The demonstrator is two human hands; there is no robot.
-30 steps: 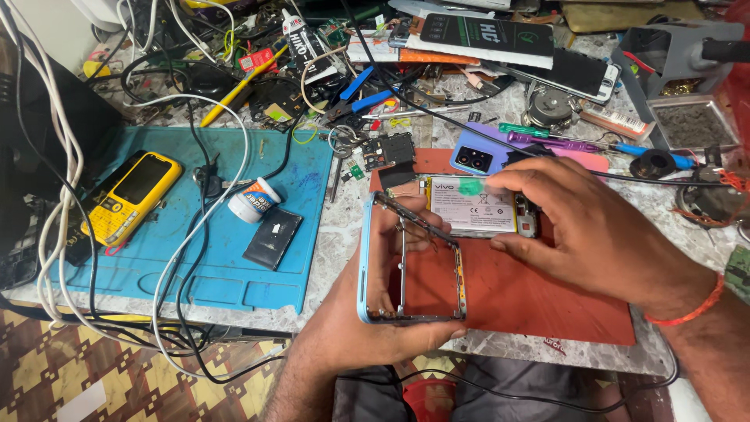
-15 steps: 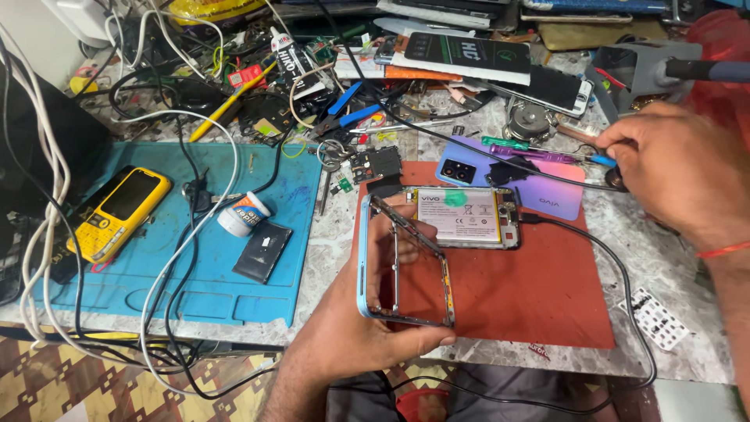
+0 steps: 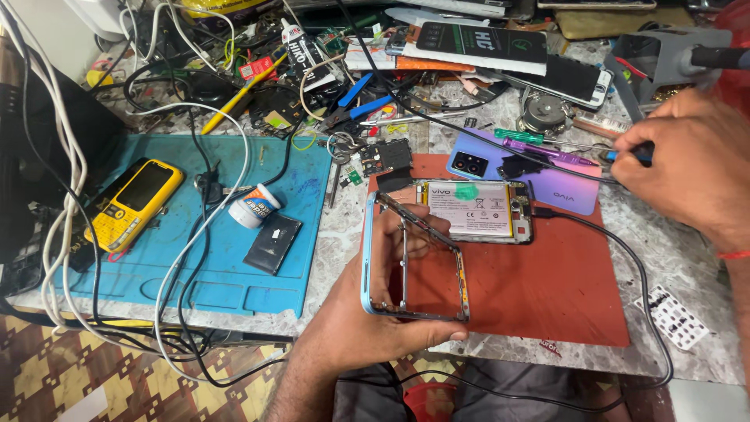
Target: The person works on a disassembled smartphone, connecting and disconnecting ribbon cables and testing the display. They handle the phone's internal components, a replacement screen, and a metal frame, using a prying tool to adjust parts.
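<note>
Left hand [image 3: 367, 312] fingers grasp a phone frame [image 3: 410, 262] above the red mat [image 3: 547, 289]; right hand [image 3: 691, 168] fingers pinch a blue-handled tool [image 3: 631, 154] beside the opened phone [image 3: 478, 209].

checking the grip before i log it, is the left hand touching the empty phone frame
Touching. The head view shows the left hand wrapped around the phone frame, its fingers showing through the opening and the thumb pressed on the bottom edge.

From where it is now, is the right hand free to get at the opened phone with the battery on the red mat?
Probably yes. The right hand is off at the tools by the mat's right edge, and nothing lies between it and the opened phone. The left hand and its blue phone frame sit nearer the person.
</note>
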